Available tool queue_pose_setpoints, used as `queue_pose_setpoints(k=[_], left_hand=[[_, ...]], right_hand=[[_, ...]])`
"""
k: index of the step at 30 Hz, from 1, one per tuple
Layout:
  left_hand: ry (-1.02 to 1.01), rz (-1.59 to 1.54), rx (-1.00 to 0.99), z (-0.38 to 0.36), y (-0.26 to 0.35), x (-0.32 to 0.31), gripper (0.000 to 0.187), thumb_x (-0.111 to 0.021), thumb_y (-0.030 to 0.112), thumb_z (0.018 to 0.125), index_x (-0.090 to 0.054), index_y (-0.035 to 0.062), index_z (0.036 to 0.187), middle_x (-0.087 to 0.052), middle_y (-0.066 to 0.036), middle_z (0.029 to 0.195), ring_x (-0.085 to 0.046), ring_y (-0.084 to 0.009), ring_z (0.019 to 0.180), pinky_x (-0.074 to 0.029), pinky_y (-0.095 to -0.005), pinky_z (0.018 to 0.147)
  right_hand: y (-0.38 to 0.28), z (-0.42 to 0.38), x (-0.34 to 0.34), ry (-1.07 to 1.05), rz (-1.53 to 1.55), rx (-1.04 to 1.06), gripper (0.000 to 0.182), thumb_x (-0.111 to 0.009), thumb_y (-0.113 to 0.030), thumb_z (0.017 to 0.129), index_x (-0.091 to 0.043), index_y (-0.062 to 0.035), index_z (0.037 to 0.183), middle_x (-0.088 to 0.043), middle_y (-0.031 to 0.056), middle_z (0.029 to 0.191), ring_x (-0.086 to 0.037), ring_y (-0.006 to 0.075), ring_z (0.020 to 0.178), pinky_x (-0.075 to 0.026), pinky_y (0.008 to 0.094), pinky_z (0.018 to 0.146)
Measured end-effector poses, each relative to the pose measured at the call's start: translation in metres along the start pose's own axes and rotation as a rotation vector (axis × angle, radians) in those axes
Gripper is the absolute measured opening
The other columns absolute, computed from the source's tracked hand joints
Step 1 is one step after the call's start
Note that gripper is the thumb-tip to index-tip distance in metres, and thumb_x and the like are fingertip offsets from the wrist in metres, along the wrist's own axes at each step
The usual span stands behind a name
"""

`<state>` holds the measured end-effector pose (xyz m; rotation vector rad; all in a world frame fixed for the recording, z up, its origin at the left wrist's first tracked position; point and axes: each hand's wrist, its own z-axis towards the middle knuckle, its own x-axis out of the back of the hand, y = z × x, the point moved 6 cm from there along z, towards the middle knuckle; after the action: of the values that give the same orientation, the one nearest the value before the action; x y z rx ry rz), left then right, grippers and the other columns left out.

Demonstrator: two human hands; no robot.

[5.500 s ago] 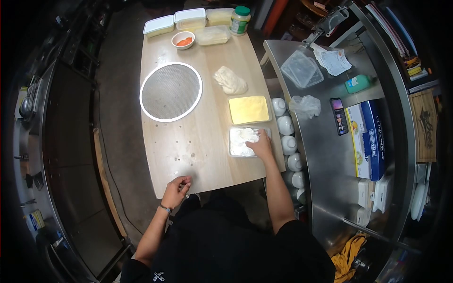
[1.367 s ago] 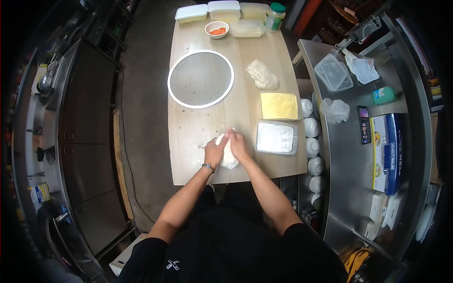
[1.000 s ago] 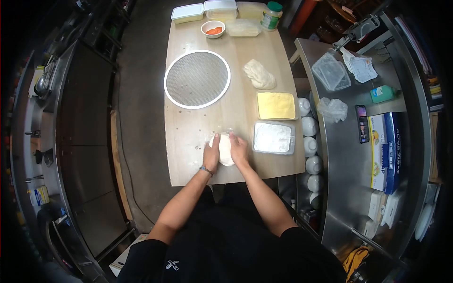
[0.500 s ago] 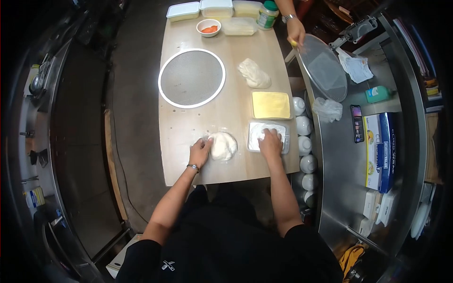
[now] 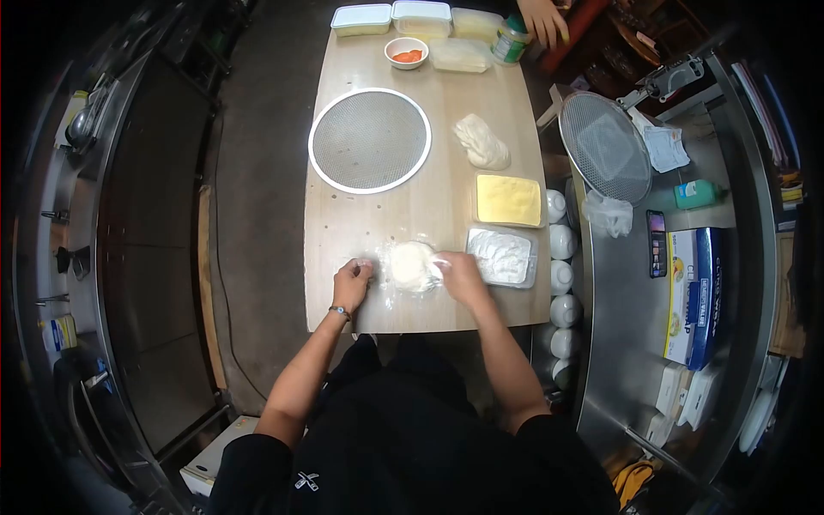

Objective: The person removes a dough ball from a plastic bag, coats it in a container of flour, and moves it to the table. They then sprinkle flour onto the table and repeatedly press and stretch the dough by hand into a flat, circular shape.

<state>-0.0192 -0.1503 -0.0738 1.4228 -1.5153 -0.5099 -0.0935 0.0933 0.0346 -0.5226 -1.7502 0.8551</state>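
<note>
A round of pale dough lies near the table's front edge, dusted with white powder that is also scattered around it. To its left is my left hand, fingers curled in and apart from the dough; what they hold, if anything, cannot be made out. My right hand is at the dough's right edge, slightly blurred, with white at its fingertips. A clear tub of white powder, likely flour, sits just right of that hand. Behind it stands a tub with a smooth yellow filling. Farther back lies a second, folded dough lump.
A round mesh screen lies on the table. At the back are lidded containers, a bowl of orange-red pieces and a green-lidded jar, beside another person's hand. A second screen leans at right.
My right hand has moved left from the powder tub to the dough, now whitened with powder. My left hand has drawn slightly away. The other person's hand has left the second screen.
</note>
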Motion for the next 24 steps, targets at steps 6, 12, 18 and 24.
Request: queue_pose_setpoints(k=[6,12,18,24], left_hand=[[0.011,0.139,-0.057,-0.007,0.022,-0.007,0.025,-0.060,0.021,0.091,-0.064,-0.0013,0.102,-0.069,-0.010,0.086,-0.065,-0.0148,0.075,-0.050,-0.0275,0.070],[0.047,0.151,-0.133,-0.008,0.036,-0.026,0.029,-0.058,0.017,0.090,-0.060,-0.0016,0.112,-0.069,-0.017,0.094,-0.068,-0.0219,0.085,-0.052,-0.0314,0.075],[0.161,0.386,-0.120,0.000,0.044,-0.045,0.064,-0.066,0.041,0.084,-0.054,-0.0110,0.118,-0.068,-0.019,0.092,-0.066,-0.0219,0.081,-0.051,-0.0320,0.071],[-0.145,-0.061,0.006,-0.003,0.066,-0.064,0.049,-0.066,0.038,0.085,-0.063,-0.0070,0.105,-0.068,-0.021,0.096,-0.066,-0.0270,0.089,-0.050,-0.0353,0.080]], right_hand=[[0.001,0.012,-0.024,-0.038,-0.008,-0.063,0.025,-0.059,-0.006,0.083,-0.067,-0.0021,0.106,-0.066,0.0217,0.099,-0.062,0.0370,0.095,-0.048,0.0398,0.087],[-0.015,-0.023,-0.087,-0.072,-0.541,0.420,0.050,-0.057,-0.021,0.088,-0.047,-0.0107,0.136,-0.040,0.0162,0.141,-0.032,0.0408,0.133,-0.030,0.0493,0.107],[0.013,-0.026,-0.097,0.352,-0.034,0.222,0.046,-0.048,-0.019,0.093,-0.043,-0.0017,0.136,-0.037,0.0227,0.142,-0.033,0.0429,0.130,-0.029,0.0488,0.107],[0.048,-0.004,-0.088,0.386,0.540,-0.166,0.041,-0.047,-0.021,0.097,-0.047,0.0041,0.129,-0.055,0.0219,0.125,-0.053,0.0303,0.115,-0.041,0.0366,0.098]])
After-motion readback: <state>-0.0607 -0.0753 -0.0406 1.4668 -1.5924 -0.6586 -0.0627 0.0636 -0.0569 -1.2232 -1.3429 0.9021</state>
